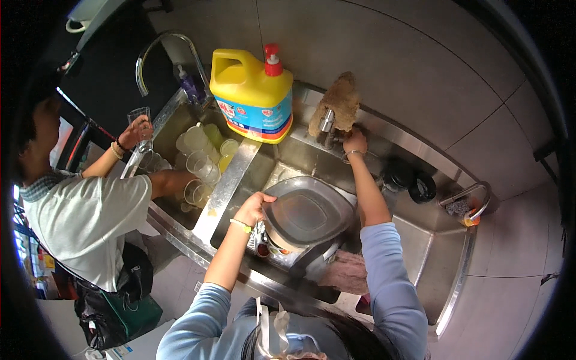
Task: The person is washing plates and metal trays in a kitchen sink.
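My left hand [253, 208] grips the left rim of a dark grey rectangular lid or shallow tray [310, 211], thumb on top. It tilts over the middle sink basin, with a pale container [285, 242] partly seen beneath. At the back ledge, my right hand [355, 142] closes around the side handle of a metal faucet [327, 121]; its fingertips are partly hidden. A brown cloth [339, 96] drapes over this faucet. Below the lid, a pinkish cloth [344, 272] lies near the basin's front edge. Whether water runs cannot be made out.
A large yellow detergent jug [252, 96] with a red pump stands behind the divider [227, 189]. Several plastic cups [200, 150] fill the left basin, where another person [90, 220] holds a clear glass [140, 121]. Black-topped vessels [398, 174] stand in the right basin [411, 252].
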The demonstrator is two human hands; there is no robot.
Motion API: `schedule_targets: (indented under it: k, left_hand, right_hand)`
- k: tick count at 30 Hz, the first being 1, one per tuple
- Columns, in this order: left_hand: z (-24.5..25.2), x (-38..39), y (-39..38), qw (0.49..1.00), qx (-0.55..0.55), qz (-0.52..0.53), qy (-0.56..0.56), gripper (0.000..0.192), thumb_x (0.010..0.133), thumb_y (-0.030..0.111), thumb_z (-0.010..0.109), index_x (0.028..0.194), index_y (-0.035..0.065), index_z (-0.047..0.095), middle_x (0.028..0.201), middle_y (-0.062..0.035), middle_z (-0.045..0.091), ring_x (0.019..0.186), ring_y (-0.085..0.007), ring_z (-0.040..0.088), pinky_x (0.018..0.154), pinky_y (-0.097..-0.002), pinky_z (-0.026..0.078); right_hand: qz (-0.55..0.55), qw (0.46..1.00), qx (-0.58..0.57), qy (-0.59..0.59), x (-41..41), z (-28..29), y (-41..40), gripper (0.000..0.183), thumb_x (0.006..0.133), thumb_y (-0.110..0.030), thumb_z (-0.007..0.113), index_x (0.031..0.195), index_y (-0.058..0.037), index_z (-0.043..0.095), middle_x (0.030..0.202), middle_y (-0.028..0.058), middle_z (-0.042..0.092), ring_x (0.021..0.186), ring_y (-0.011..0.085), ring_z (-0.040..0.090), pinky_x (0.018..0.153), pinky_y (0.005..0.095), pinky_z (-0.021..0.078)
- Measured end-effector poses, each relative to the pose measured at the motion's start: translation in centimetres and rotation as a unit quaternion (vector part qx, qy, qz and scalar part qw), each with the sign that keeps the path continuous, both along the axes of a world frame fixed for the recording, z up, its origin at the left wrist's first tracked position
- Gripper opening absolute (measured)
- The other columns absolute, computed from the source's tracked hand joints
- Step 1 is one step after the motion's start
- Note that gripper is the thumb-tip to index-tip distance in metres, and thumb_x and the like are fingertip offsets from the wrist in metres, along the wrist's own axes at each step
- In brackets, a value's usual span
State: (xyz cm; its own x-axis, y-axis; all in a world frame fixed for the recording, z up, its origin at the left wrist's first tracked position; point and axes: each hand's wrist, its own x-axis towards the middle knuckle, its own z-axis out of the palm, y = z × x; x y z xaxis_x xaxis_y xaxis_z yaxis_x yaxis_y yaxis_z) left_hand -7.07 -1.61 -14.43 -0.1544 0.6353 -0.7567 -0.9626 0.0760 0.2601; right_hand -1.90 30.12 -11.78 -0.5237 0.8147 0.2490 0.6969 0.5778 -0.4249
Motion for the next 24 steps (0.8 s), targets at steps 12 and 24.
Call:
schedule_targets:
  k: [12,24]
  left_hand:
    - [-0.8,6.7,-5.2,0.974,0.018,0.132,-0.181,0.023,0.077,-0.002,0.03,0.092,-0.0175,0.038,0.089,-0.0252,0.05,0.079,-0.0326,0.054,0.067,-0.0352,0.049]
    - [6.9,10.1,-6.4,0.871,-0.099,0.161,0.453,0.034,0.072,-0.01,0.039,0.105,-0.001,0.044,0.092,-0.0089,0.054,0.09,-0.0157,0.049,0.078,-0.0235,0.036]
  right_hand:
    - [0.054,0.966,-0.094,0.237,13.3,-0.4,-5.7,0.014,0.074,-0.021,0.052,0.072,-0.0083,0.058,0.066,0.0096,0.057,0.065,0.0294,0.054,0.059,0.0335,0.0416]
    - [0.008,0.83,-0.436,0.348,25.7,2.4,-14.2,0.02,0.077,-0.004,0.044,0.097,-0.0014,0.045,0.073,0.0091,0.055,0.055,0.0115,0.052,0.055,0.0214,0.0452]
